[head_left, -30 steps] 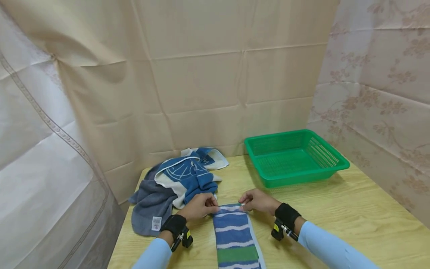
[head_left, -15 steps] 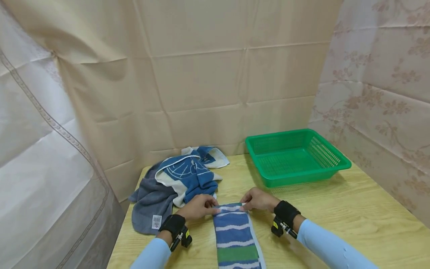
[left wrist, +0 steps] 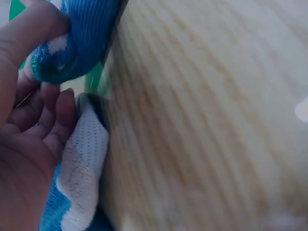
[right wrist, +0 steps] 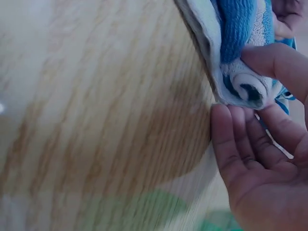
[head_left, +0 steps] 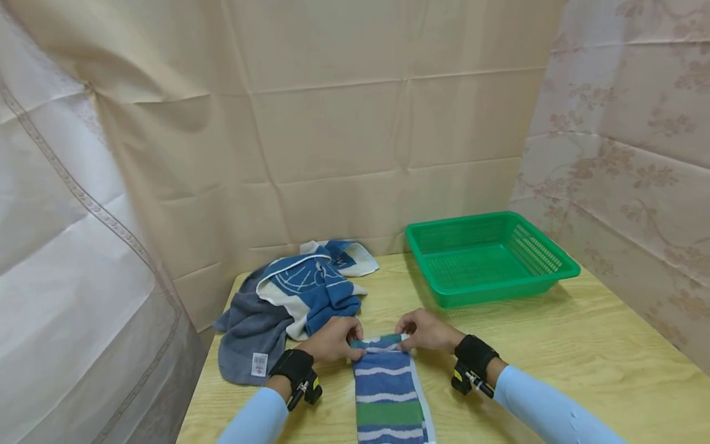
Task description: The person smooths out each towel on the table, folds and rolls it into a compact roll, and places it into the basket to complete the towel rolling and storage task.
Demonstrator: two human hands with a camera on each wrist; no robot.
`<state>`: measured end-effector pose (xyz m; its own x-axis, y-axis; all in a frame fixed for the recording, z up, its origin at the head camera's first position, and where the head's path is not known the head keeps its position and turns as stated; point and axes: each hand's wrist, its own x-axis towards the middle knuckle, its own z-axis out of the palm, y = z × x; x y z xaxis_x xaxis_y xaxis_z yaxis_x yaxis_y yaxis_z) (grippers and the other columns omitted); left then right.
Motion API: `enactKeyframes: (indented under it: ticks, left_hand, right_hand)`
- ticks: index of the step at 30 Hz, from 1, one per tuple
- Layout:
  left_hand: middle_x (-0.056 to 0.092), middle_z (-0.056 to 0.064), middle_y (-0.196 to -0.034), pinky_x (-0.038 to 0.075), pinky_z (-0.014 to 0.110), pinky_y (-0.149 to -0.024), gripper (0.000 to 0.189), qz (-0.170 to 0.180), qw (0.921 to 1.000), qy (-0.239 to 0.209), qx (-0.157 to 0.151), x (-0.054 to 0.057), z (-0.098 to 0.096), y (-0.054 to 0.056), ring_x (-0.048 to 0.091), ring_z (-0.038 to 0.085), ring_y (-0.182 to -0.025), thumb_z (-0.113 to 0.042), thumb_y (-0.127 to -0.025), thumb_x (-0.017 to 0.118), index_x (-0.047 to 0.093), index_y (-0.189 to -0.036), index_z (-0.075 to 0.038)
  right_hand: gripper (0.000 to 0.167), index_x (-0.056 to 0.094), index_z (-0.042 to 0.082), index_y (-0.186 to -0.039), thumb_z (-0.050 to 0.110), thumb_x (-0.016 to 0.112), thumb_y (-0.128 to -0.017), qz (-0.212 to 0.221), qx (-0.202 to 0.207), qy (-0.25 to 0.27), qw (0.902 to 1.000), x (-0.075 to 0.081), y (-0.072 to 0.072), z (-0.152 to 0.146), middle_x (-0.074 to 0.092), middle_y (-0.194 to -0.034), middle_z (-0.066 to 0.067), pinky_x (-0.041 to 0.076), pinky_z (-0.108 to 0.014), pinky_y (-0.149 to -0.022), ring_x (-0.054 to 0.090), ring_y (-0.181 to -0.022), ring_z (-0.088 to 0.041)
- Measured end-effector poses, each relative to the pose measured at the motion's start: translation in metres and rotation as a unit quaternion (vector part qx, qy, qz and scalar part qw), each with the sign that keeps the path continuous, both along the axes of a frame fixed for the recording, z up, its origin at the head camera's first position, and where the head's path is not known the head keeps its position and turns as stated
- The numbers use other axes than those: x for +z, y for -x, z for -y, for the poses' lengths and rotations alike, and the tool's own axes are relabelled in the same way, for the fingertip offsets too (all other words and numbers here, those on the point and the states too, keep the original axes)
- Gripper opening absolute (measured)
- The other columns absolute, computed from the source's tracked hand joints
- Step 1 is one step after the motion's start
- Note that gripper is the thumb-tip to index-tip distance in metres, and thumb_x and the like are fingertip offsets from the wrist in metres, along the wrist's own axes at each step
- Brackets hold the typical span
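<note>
A striped towel (head_left: 388, 394) in blue, white and green lies as a long narrow strip toward the front of the table. Its far end is curled into a small roll, whose spiral edge (right wrist: 250, 90) shows in the right wrist view. My left hand (head_left: 333, 339) pinches the left corner of that roll, thumb on the near side. At the right corner my right hand (head_left: 427, 331) pinches the roll between thumb and fingers. The left wrist view shows the curled blue edge (left wrist: 60, 62) under the left thumb.
Left of the hands lies a crumpled heap: a blue and white towel (head_left: 310, 287) over a grey towel (head_left: 249, 339) with a white label. A green plastic basket (head_left: 488, 265) stands at the back right of the wooden table (head_left: 582, 357). Cloth curtains (head_left: 333, 123) hang behind.
The towel's far end has turned over toward me into a thicker roll, with green now showing on top. My left hand has shifted slightly; the basket and heap stay put.
</note>
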<state>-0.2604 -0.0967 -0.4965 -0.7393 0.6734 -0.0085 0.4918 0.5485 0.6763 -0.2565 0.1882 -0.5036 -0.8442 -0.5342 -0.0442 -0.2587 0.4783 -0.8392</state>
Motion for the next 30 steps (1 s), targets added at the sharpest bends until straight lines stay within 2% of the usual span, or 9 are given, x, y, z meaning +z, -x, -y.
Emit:
enactKeyframes:
  ticks: [4,8,10,13,17,21,24,27,30]
  left_hand:
    - [0.052,-0.004,-0.085,0.045,0.024,-0.065,0.022,-0.038,0.9992,-0.002,-0.009,0.001,-0.006,0.005,0.05,0.008,-0.073,-0.013,-0.088,0.083,0.061,-0.085,-0.017]
    - [0.046,-0.003,-0.084,0.043,0.024,-0.063,0.025,-0.068,0.9976,-0.01,-0.01,-0.003,-0.003,0.007,0.047,0.008,-0.072,-0.011,-0.087,0.083,0.06,-0.079,-0.018]
    - [0.048,-0.004,-0.084,0.046,0.024,-0.062,0.025,-0.061,0.998,-0.014,-0.008,-0.004,0.001,0.007,0.05,0.008,-0.072,-0.014,-0.088,0.084,0.061,-0.08,-0.019]
    - [0.055,-0.003,-0.087,0.051,0.027,-0.063,0.019,-0.03,0.9993,-0.019,-0.008,0.0,0.005,0.01,0.056,0.009,-0.073,-0.022,-0.09,0.082,0.064,-0.088,-0.017]
    - [0.06,-0.003,-0.095,0.051,0.028,-0.071,0.019,0.02,0.9996,-0.019,-0.003,0.003,0.009,0.014,0.058,0.011,-0.08,-0.025,-0.096,0.077,0.063,-0.104,-0.014]
    - [0.059,-0.002,-0.095,0.049,0.029,-0.075,0.022,0.043,0.9989,-0.02,-0.004,0.0,0.012,0.014,0.056,0.012,-0.083,-0.016,-0.094,0.077,0.062,-0.11,-0.012]
    - [0.058,-0.002,-0.092,0.049,0.028,-0.072,0.023,0.031,0.9992,-0.018,-0.016,-0.005,0.012,0.012,0.055,0.011,-0.08,-0.011,-0.09,0.078,0.061,-0.106,-0.013]
    - [0.056,-0.003,-0.09,0.048,0.026,-0.071,0.025,0.0,0.9995,-0.018,-0.025,-0.008,0.011,0.009,0.054,0.009,-0.078,-0.009,-0.087,0.078,0.06,-0.102,-0.016]
    - [0.054,-0.004,-0.089,0.049,0.025,-0.07,0.026,-0.03,0.9991,-0.015,-0.027,-0.007,0.009,0.007,0.053,0.008,-0.078,-0.008,-0.084,0.079,0.059,-0.099,-0.018]
  right_hand:
    - [0.028,0.067,0.013,-0.089,0.001,0.089,-0.076,-0.089,-0.008,-0.002,0.996,-0.005,0.0,0.0,0.062,-0.084,-0.002,0.046,-0.027,-0.066,0.054,-0.075,-0.014]
    - [0.036,0.063,0.019,-0.084,-0.005,0.086,-0.07,-0.187,-0.012,-0.033,0.9818,-0.007,-0.002,0.007,0.059,-0.082,-0.001,0.044,-0.026,-0.064,0.051,-0.072,-0.008]
    - [0.037,0.062,0.02,-0.082,-0.007,0.083,-0.068,-0.21,-0.006,-0.042,0.9767,-0.005,-0.004,0.012,0.057,-0.082,0.0,0.043,-0.026,-0.064,0.049,-0.072,-0.008]
    - [0.035,0.062,0.021,-0.077,-0.009,0.079,-0.07,-0.242,0.006,-0.058,0.9685,-0.002,-0.006,0.015,0.053,-0.083,0.005,0.042,-0.025,-0.064,0.047,-0.073,-0.008]
    - [0.033,0.065,0.022,-0.071,-0.009,0.077,-0.074,-0.258,0.009,-0.069,0.9637,0.0,-0.007,0.015,0.052,-0.084,0.009,0.045,-0.025,-0.065,0.05,-0.073,-0.007]
    - [0.03,0.067,0.019,-0.077,-0.008,0.079,-0.076,-0.243,0.002,-0.065,0.9677,-0.001,-0.007,0.015,0.055,-0.085,0.008,0.048,-0.025,-0.066,0.052,-0.075,-0.008]
    - [0.03,0.065,0.016,-0.088,-0.006,0.082,-0.078,-0.223,-0.008,-0.056,0.9732,-0.003,-0.007,0.013,0.058,-0.086,0.006,0.047,-0.025,-0.066,0.053,-0.075,-0.008]
    - [0.033,0.064,0.018,-0.093,-0.002,0.086,-0.079,-0.213,-0.017,-0.048,0.9757,-0.005,-0.007,0.011,0.059,-0.085,0.005,0.047,-0.025,-0.066,0.053,-0.075,-0.008]
    - [0.031,0.066,0.021,-0.091,0.0,0.086,-0.08,-0.232,-0.012,-0.051,0.9713,-0.007,-0.006,0.01,0.059,-0.088,0.007,0.048,-0.024,-0.066,0.053,-0.076,-0.008]
